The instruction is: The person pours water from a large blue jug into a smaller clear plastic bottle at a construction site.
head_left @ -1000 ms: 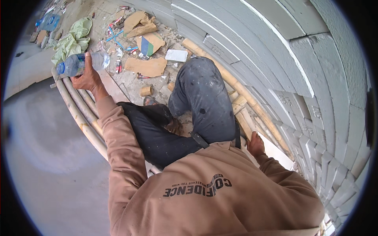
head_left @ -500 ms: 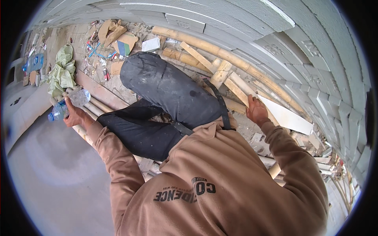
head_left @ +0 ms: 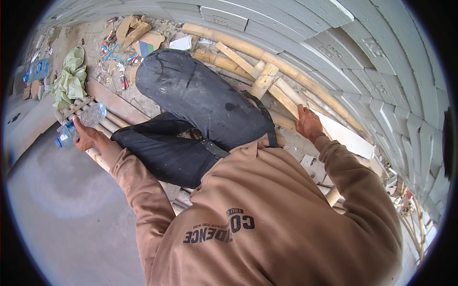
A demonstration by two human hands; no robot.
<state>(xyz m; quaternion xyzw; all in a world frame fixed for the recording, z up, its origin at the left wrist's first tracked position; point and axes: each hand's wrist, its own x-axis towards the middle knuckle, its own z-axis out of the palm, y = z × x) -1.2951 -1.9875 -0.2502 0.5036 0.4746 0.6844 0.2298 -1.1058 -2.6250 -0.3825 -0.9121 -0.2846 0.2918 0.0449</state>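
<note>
My left hand (head_left: 86,135) is closed around a clear plastic water bottle (head_left: 93,114) with a blue cap. The bottle is tilted, its cap end toward the lower left and its base toward the upper right. Close beneath it lie several bamboo poles (head_left: 116,120). On the other side, my right hand (head_left: 310,125) hangs over a narrow wooden strip (head_left: 285,100) and a white board (head_left: 350,138). Its fingers are loosely bent and partly apart, with nothing seen in them. Whether it touches the strip I cannot tell.
A grey block wall (head_left: 329,47) curves along the far and right side. Thick bamboo poles (head_left: 229,39) and a short wood block (head_left: 264,80) lie at its foot. Pale green sheeting (head_left: 71,78), torn cardboard (head_left: 131,31) and a large blue-tinted bottle (head_left: 38,70) lie farther left.
My left hand and the bottle have shifted slightly left. My right hand has moved a little left and up, its fingers bent more loosely. The whole view has shifted slightly.
</note>
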